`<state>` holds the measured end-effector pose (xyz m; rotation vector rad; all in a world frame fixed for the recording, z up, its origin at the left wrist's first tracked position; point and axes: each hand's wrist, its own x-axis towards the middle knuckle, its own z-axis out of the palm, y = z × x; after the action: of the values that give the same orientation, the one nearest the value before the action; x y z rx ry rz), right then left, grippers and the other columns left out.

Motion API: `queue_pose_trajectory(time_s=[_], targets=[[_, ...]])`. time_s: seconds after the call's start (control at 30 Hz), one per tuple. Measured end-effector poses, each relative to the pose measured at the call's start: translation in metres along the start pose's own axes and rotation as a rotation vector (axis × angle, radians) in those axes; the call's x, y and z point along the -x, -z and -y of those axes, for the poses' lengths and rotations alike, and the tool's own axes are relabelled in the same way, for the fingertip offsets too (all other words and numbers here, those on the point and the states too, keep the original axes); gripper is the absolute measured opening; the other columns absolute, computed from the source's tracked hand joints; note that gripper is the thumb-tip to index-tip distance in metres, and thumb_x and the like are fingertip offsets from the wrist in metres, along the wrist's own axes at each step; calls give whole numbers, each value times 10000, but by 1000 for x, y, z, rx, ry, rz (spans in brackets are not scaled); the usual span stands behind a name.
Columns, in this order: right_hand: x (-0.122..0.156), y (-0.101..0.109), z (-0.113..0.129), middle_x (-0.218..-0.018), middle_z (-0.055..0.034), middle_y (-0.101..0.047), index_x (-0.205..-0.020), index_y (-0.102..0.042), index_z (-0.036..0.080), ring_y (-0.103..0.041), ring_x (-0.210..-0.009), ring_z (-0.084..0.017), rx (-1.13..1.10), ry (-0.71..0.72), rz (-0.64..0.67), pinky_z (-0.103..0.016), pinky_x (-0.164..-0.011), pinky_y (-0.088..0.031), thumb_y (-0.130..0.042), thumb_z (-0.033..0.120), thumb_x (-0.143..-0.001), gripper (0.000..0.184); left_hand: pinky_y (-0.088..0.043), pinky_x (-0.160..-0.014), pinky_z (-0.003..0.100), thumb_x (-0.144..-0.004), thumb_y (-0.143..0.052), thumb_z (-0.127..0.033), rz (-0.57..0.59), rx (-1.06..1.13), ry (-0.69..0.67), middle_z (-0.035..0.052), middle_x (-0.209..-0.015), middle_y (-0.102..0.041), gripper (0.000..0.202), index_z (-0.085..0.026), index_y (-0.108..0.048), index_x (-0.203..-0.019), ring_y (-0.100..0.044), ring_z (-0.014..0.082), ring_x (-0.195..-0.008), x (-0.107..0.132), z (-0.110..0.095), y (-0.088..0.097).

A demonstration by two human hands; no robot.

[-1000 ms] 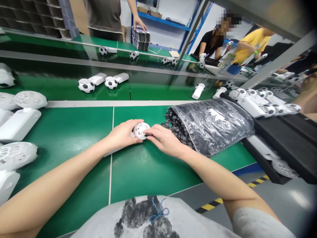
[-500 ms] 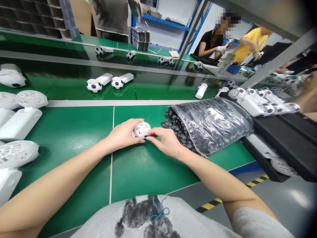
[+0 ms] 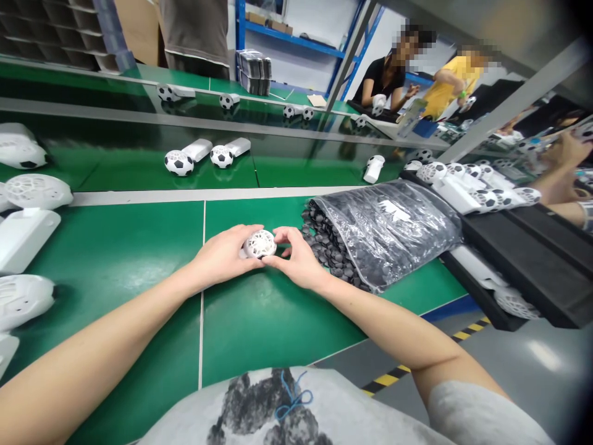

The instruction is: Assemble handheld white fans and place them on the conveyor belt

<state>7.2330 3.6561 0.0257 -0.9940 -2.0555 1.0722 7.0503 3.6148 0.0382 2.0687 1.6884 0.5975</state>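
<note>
My left hand (image 3: 223, 254) is wrapped round the left side of a white openwork ball-shaped part (image 3: 260, 243), its lattice facing up. From the other side my right hand (image 3: 300, 262) grips the same part, thumb on its lower edge and index finger at its upper right. A bit of black shows by the right thumb; whether it sits in the part is too small to tell. Just right of that hand, loose black pieces (image 3: 331, 250) spill from the mouth of a clear plastic bag (image 3: 393, 225).
White lattice parts with blocky bodies (image 3: 30, 238) stand at the left. Black-and-white football-like units (image 3: 179, 162) lie on the green belt (image 3: 301, 164) beyond the worktable (image 3: 250, 327). Black trays (image 3: 519, 247) with more units are stacked at the right. Co-workers (image 3: 382, 77) are across the line.
My right hand has gone from pinching a small black piece at the ball part's edge to thumb and finger spread around it. The whole view has shifted slightly.
</note>
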Motion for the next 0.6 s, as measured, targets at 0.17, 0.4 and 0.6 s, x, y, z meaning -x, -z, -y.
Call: queue_pose_trajectory(time_s=[0.17, 0.4, 0.6], targets=[[0, -1, -1, -1052, -52, -550, -886, -432, 188, -523, -959, -173, -13, -63, 4, -279, -705, -440, -691, 262, -657, 353, -413, -902, 363, -704, -566, -496, -8, -60, -5, 72, -1246, -547, 618, -193, -491, -1238, -530, 273, -1088, -1, -6, 2], [-17, 43, -10, -868, -23, -601, -848, -580, 182, -556, -775, -144, 419, 23, 64, -280, -718, -430, -596, 287, -790, 121, -448, -809, 363, -655, -599, -490, 69, -92, 107, 24, -1206, -574, 680, -262, -409, -1267, -560, 273, -1021, 0, -9, 2], [-39, 64, -28, -912, -65, -616, -875, -657, 205, -553, -900, -206, 872, -56, 83, -292, -728, -413, -578, 260, -816, 112, -394, -868, 362, -703, -478, -226, 60, -189, -3, 6, -1215, -543, 577, -298, -418, -1273, -531, 240, -1038, 0, -5, 7]])
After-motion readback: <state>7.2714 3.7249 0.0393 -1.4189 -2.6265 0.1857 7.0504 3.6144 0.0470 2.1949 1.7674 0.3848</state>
